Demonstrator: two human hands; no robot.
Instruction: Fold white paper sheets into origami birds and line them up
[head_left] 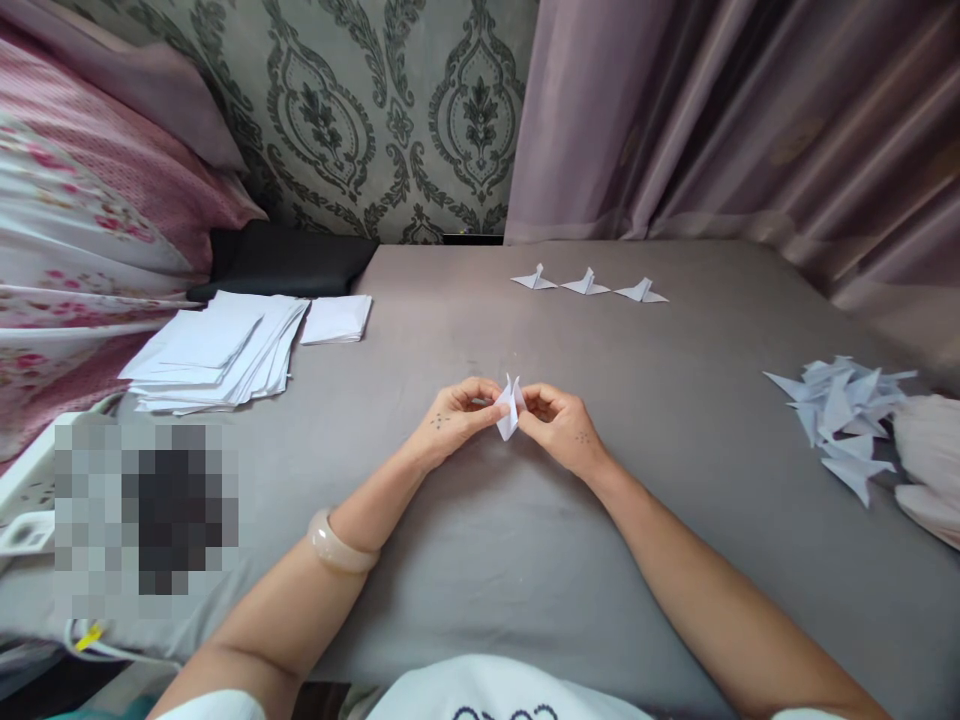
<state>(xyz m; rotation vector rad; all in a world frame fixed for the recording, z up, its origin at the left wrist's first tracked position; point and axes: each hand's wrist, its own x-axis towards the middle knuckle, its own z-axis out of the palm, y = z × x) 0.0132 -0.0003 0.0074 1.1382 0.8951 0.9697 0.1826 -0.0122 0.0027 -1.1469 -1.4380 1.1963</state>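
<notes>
Between my two hands, just above the middle of the grey surface, is a small white folded paper crane (510, 410), its two narrow points standing up. My left hand (463, 415) pinches its left side between thumb and fingers. On the opposite side, my right hand (559, 425) pinches the right edge the same way. The fingertips behind the paper are partly hidden. A pale bangle sits on my left forearm.
Three finished paper cranes (589, 283) stand in a row at the back. A heap of folded paper cranes (844, 405) lies at the right. Stacked white paper sheets (217, 355) and a smaller paper stack (336, 320) lie at the left, near a white power strip (37, 470).
</notes>
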